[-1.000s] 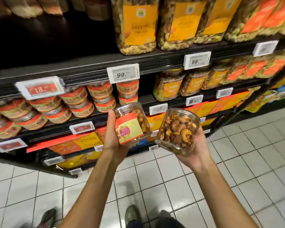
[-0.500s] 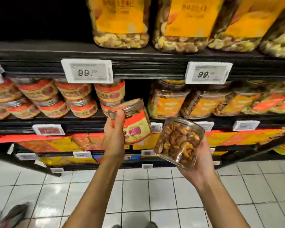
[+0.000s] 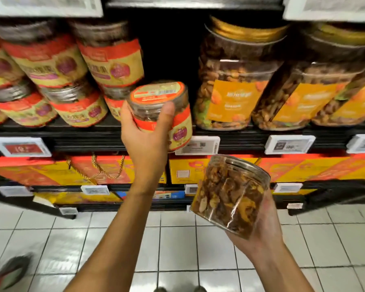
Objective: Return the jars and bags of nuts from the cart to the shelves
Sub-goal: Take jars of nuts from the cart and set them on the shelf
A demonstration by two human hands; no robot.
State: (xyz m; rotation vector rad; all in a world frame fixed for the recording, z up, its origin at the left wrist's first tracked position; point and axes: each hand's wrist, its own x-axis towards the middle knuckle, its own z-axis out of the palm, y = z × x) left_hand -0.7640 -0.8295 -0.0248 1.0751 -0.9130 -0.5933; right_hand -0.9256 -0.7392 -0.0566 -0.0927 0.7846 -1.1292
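While the left grip (image 3: 145, 142) wraps the red-labelled nut jar (image 3: 159, 94) at the front edge of the shelf (image 3: 89, 142), beside matching jars (image 3: 112, 62), the right grip (image 3: 263, 234) clasps a tilted clear nut jar (image 3: 228, 197) lower down.

No word or number could be read with certainty, as all the print was blurred. The small jar (image 3: 178, 131) bore a lid sticker (image 3: 156, 93) with a barcode strip and tiny illegible lines, and the orange labels (image 3: 236, 100) on the big jars carried pale, unreadable lettering. The white shelf tags (image 3: 289, 145) showed code squares and smeared digits, and the red price tag (image 3: 21, 146) only a blurred figure.
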